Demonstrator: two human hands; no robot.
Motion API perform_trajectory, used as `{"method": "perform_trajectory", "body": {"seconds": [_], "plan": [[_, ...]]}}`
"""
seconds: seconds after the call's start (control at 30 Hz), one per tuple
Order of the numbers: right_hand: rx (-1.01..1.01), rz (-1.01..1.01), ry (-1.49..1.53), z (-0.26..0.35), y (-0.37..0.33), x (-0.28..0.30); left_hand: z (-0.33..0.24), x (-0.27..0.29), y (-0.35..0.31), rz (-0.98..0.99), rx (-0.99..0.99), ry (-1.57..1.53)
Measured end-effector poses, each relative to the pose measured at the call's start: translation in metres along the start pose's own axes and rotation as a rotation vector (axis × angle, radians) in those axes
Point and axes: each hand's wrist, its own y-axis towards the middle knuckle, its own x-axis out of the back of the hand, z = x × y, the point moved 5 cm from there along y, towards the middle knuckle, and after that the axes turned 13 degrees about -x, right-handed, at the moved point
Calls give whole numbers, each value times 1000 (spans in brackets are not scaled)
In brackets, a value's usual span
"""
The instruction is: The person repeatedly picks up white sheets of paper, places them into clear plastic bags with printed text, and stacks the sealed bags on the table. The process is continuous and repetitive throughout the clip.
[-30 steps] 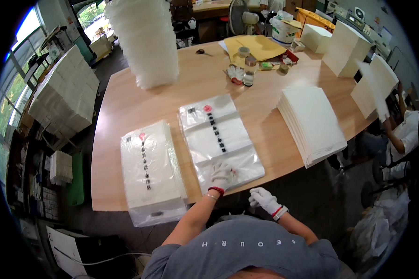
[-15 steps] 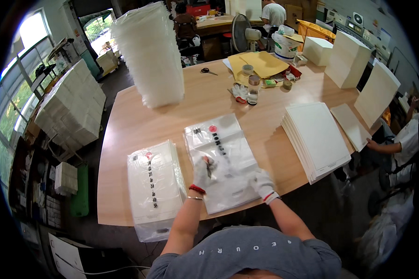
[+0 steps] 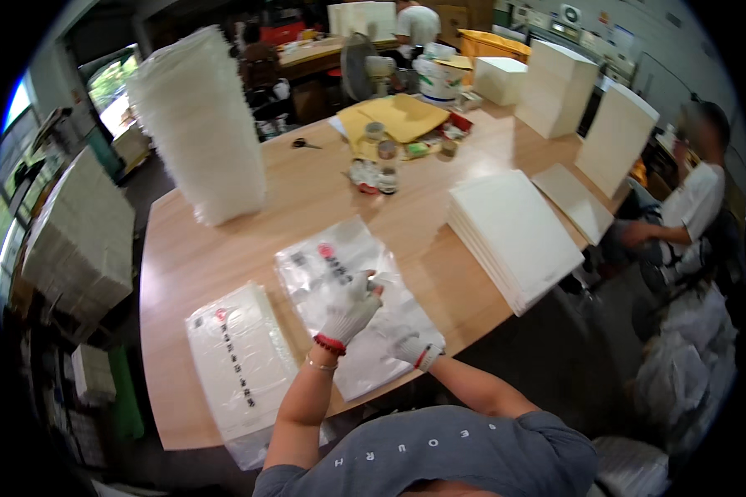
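Observation:
A flat stack of whitish plastic bags (image 3: 363,369) with a red mark and black print lies in front of me on the table. My left hand (image 3: 350,311), in a white glove with bare fingertips, hovers over the middle of the bags. Its fingers point away to the right, somewhat apart, and nothing shows in them. Low over the bags' right side is my right hand (image 3: 414,346), also gloved. Motion smears its fingers, so their grip is unclear. Left of the bags lies a pile of paper packs in clear printed bags (image 3: 239,352), its near end overhanging the table edge.
A tall stack of translucent plastic (image 3: 203,128) stands at the far left. Thick paper stacks (image 3: 518,236) lie at the right, beside a seated person (image 3: 692,203). Scissors (image 3: 305,144), yellow envelopes (image 3: 402,116) and a jar (image 3: 387,170) are farther back.
The view has swung right, so the table's things sit farther left. My left hand has moved up and across the bags; my right hand stays near their right edge.

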Motion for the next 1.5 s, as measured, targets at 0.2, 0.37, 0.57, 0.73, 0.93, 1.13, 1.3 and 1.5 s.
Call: {"method": "perform_trajectory", "body": {"seconds": [0.2, 0.37, 0.57, 0.73, 0.93, 1.13, 1.3, 1.5], "plan": [[-57, -189, -295, -27, -58, 168, -41, 28, -40, -315, -264, 556], [-356, -230, -634, -114, -97, 269, -74, 19, -47, -327, -332, 126], [-339, -255, -318, -132, -84, 304, -127, -56, -58, 153, -178, -197], [-97, -256, -745, -36, -79, 286, -100, -181, -52, 238, 428, -1250], [-4, -3, 98, 26, -116, 237, -37, -211, -71, 369, 584, -1085], [-865, -206, 843, -85, -171, 211, -69, -156, -85, 403, 184, -657], [-707, -465, 739, -28, -140, 113, -112, -176, -116, 123, -470, 410], [-517, -374, 412, -7, -142, 149, -109, -42, -75, -189, -402, 588]]}}
